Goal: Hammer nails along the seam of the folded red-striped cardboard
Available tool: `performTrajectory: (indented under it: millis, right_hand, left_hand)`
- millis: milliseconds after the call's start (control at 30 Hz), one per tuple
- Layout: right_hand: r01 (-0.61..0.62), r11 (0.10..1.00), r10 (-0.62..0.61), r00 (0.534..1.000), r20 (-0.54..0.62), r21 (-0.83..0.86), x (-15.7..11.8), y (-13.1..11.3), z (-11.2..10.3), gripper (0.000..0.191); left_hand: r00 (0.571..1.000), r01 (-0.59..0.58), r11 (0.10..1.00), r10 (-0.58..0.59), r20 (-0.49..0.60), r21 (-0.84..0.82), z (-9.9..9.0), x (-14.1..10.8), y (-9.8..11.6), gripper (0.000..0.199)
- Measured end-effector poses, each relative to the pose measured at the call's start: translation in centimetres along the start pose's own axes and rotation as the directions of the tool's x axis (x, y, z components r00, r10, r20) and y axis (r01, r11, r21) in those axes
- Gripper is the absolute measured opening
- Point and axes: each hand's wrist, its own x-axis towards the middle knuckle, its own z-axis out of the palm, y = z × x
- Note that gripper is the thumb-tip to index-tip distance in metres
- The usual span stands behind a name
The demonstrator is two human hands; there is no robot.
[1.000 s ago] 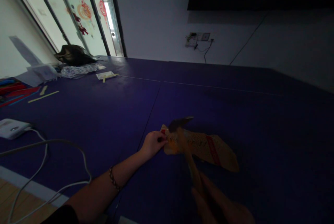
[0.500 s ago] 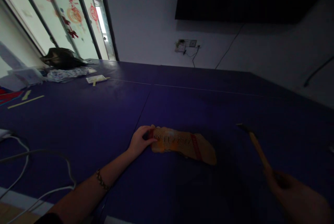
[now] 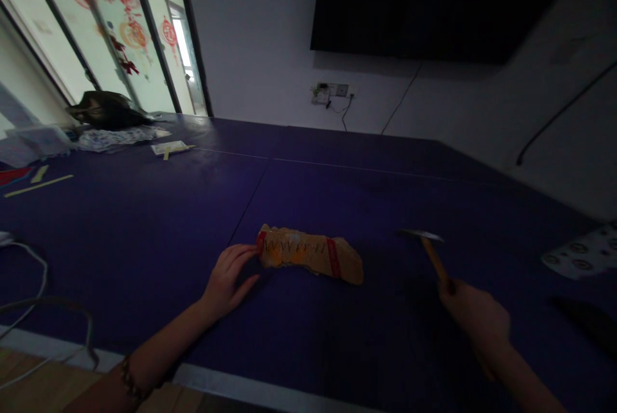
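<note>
A brown flat piece, with a red band near each end and a row of thin dark slanted marks or nails, lies on the dark blue table. My left hand is at its left end, fingers stretched out and thumb apart, fingertips touching or just beside the left red band. To the right of the piece, my right hand is closed round the wooden handle of a hammer. The hammer's metal head is raised above the table, apart from the brown piece.
White cables hang over the table's left side. A black bag, a small white packet and yellow strips lie at the far left. At the right is a patterned white object. A dark screen hangs on the wall.
My left hand has loosened from the brown piece, its fingers now straighter. The hammer has come nearer the piece in view, its head now side-on. The view has shifted right.
</note>
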Motion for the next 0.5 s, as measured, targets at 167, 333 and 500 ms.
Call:
performTrajectory:
  millis: [167, 333, 500]
  right_hand:
    - [0.049, 0.999, -0.049, 0.999, -0.005, 0.006, 0.5, -1.1, 0.3, 0.051]
    - [0.065, 0.998, -0.065, 0.998, -0.009, 0.01, 1.0, -1.8, 0.2, 0.05]
    - [0.082, 0.997, -0.081, 0.997, -0.01, 0.014, 1.4, -2.2, 0.3, 0.049]
  left_hand:
    - [0.975, -0.218, 0.973, 0.215, 0.06, 0.068, -1.8, -2.8, 5.2, 0.02]
    - [0.976, -0.217, 0.973, 0.214, 0.05, 0.075, -1.1, -6.6, 9.5, 0.013]
    - [0.981, -0.194, 0.977, 0.195, -0.001, 0.09, 1.4, -7.9, 10.2, 0.009]
